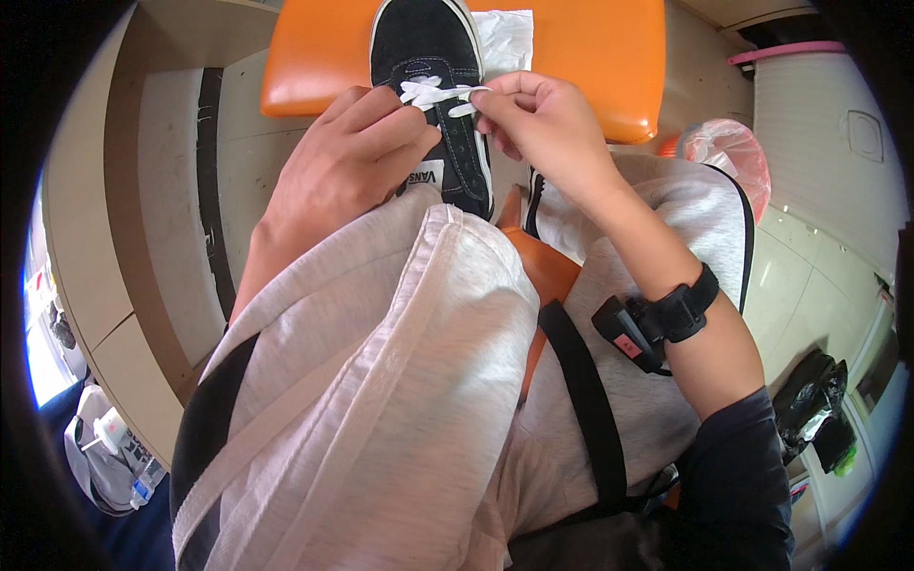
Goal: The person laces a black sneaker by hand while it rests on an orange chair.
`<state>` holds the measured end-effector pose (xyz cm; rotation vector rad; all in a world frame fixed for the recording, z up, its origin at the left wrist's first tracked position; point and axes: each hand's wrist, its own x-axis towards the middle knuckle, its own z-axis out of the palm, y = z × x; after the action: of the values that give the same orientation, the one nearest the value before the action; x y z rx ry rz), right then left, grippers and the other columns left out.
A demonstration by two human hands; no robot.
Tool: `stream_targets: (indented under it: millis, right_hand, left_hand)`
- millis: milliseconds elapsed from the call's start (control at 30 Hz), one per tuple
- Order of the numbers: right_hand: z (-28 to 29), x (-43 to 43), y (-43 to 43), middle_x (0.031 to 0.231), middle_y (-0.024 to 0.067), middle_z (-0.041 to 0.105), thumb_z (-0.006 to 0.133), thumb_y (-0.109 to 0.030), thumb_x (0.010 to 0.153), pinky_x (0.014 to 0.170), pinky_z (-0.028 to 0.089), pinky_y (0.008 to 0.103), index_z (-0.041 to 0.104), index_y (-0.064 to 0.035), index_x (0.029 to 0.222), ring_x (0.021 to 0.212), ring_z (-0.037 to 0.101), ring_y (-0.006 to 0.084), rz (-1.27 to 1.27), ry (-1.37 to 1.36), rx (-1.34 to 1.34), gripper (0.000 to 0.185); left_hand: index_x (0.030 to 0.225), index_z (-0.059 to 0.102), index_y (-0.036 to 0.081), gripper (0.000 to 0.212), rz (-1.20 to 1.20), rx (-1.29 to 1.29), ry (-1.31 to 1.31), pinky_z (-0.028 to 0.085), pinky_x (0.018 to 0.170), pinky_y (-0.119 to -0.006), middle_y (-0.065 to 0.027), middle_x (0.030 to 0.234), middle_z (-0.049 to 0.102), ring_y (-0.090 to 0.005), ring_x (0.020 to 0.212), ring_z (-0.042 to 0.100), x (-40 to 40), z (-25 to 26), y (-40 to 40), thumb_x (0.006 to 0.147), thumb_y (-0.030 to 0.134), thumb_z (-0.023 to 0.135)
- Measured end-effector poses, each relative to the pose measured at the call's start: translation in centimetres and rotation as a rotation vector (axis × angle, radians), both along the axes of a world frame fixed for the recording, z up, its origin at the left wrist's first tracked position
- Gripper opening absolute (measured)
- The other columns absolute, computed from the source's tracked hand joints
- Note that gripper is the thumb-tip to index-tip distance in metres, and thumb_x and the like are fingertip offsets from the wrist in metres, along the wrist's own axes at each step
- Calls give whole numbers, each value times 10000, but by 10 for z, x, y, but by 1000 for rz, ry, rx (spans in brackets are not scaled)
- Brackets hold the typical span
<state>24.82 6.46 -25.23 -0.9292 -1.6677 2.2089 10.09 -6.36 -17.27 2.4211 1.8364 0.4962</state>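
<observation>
A black Vans shoe with white laces points its toe away from me, over an orange padded seat. Its heel end is hidden behind my light grey trouser leg. My right hand pinches the white shoelace between thumb and forefinger, drawing it out to the right of the eyelets. To the left of the laces, my left hand rests against the shoe with its fingers curled. Its fingertips are hidden, so whether it grips lace or shoe is unclear. Several eyelets on the right flap have no lace.
White paper lies on the seat beside the shoe. A lined waste bin stands right, near a white cabinet. Black plastic bags lie on the right-hand floor. A wooden shelf unit borders the left, with a bag below.
</observation>
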Motion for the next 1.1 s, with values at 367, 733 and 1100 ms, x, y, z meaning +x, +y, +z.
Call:
stream_targets:
  millis: [367,733,1100]
  right_hand:
    - [13,4,1,657,10,561,602,-190,901,469,364,196,623,-13,892,488,438,55,-3,173,-511,179]
    - [14,2,5,597,-29,509,566,-316,932,428,272,187,585,-59,840,459,361,35,170,153,-394,274]
    - [9,1,3,628,-76,469,639,-268,906,449,222,184,564,-93,838,489,314,7,138,191,-488,202]
  left_hand:
    - [861,640,35,294,176,46,-33,426,730,-339,-50,789,491,-232,768,499,0,-14,-13,570,39,678]
    - [867,638,38,219,318,16,-128,449,774,-343,-62,857,565,-255,838,549,6,-13,-18,660,17,705]
    - [939,706,62,201,697,-176,-472,484,709,-320,-65,897,608,-225,778,592,21,-22,-5,754,141,724]
